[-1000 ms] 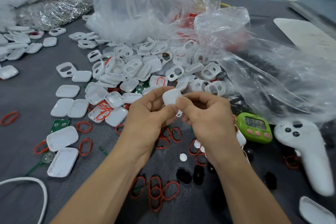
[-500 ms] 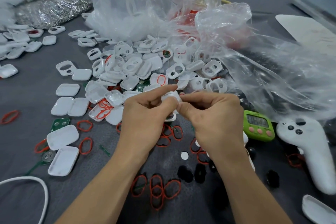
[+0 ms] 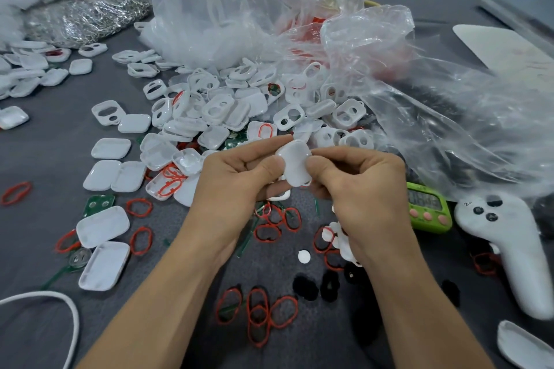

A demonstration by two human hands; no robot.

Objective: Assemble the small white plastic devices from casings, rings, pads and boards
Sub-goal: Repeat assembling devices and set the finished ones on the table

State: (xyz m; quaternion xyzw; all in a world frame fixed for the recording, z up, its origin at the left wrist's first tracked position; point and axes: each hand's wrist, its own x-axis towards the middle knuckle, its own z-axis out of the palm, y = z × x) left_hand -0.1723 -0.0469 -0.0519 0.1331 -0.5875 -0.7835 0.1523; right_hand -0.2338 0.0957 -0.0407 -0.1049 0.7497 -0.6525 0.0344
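Observation:
Both hands meet at the middle of the view around one small white casing (image 3: 295, 163). My left hand (image 3: 236, 177) pinches its left edge between thumb and forefinger. My right hand (image 3: 359, 186) pinches its right edge with thumb and curled fingers. Another white piece (image 3: 280, 195) shows just below, under my left fingers. A heap of white casings (image 3: 221, 111) lies behind the hands. Red rings (image 3: 260, 311) and black pads (image 3: 305, 287) lie in front, with a green board (image 3: 97, 204) at the left.
Crumpled clear plastic bags (image 3: 329, 39) cover the back and right of the grey table (image 3: 45, 159). A green timer (image 3: 427, 210) and a white controller (image 3: 515, 252) lie at the right. Silver metal parts (image 3: 84, 16) are piled at back left; a white cable (image 3: 69, 320) curves at lower left.
The white casing has turned in my fingers and now shows its smooth broad face. Both hands stay together at the same place.

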